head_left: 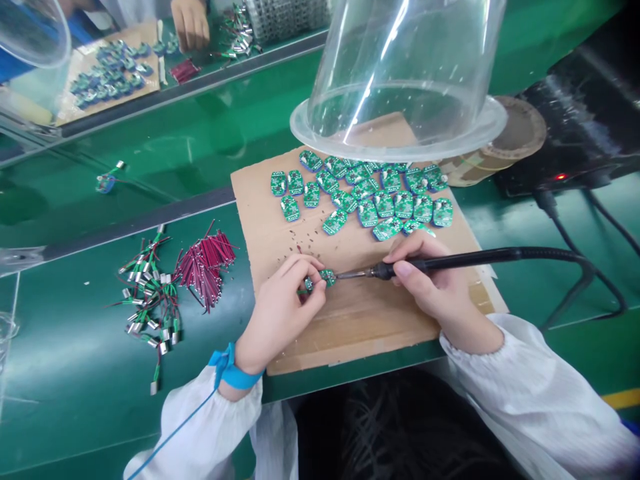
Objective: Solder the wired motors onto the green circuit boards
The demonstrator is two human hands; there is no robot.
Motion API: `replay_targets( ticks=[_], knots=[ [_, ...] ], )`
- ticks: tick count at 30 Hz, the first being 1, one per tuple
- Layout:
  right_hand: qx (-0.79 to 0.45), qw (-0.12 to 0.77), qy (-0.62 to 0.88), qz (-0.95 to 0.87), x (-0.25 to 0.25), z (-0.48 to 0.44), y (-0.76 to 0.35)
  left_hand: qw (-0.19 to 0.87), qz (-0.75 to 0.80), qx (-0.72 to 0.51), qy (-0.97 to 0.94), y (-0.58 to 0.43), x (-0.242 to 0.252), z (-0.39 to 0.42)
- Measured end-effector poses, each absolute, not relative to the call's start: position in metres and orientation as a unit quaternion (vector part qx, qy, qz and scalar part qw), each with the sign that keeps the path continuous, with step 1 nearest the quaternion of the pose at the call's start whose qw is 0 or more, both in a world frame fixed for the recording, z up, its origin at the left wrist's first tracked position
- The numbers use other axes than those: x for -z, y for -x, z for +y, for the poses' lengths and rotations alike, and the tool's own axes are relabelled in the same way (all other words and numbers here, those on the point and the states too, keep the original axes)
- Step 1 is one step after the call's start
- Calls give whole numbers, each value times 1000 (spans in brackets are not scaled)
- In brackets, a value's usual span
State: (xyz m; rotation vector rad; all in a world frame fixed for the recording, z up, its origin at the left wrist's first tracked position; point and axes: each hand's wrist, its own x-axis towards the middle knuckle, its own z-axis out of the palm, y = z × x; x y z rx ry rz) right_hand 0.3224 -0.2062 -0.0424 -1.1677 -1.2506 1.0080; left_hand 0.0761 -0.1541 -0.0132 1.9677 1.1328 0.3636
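My left hand (287, 303), with a blue strap at the wrist, pinches a small green circuit board (327, 277) over the cardboard sheet (350, 333). In my right hand (433, 283) is a black soldering iron (387, 270), held like a pen. Its metal tip points left and meets the right edge of the held board, though exact contact is too small to tell. Several more circuit boards (367, 212) lie face up on the upper part of the cardboard. Left of the cardboard are a pile of red wires (207, 263) and a heap of small silver parts with green and red wires (150, 290).
A clear plastic funnel-shaped hood (400, 80) hangs over the boards. At right, the iron's cable (530, 253) loops near a black box (590, 133) with a red light. Across a raised ledge, another person's hand (191, 25) is near more boards (113, 73).
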Motion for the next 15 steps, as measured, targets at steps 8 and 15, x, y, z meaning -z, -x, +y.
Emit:
replay_targets(
  ticks=[8,15],
  knots=[
    [-415,541,497,-536,41,-206,-323,407,452,-137,-782,-77,12,-153],
    [-417,539,498,-537,40,-205,-323,408,454,-136,-781,-77,11,-153]
  ],
)
